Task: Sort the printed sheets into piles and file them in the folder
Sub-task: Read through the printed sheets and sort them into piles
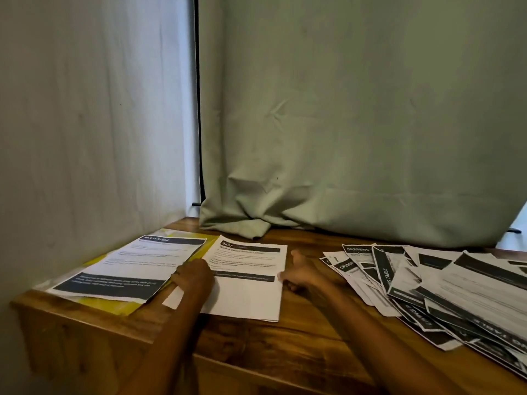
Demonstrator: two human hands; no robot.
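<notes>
Two piles started at lower left of frame — my left hand (194,276) flat on the middle sheet (248,280) to steady it, right hand (299,273) pinching its edge — unsorted heap (427,286) waits right.

You have bare surface (308,317) at 6 o'clock, running up between the middle sheet (248,280) and the fanned sheets (445,286) at 3 o'clock. The curtain (342,138) blocks 12 o'clock, the wall (85,124) closes 9 o'clock.

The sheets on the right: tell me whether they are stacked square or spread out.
Spread out. The unsorted sheets lie fanned and overlapping at different angles on the wooden table, edges not lined up.
</notes>
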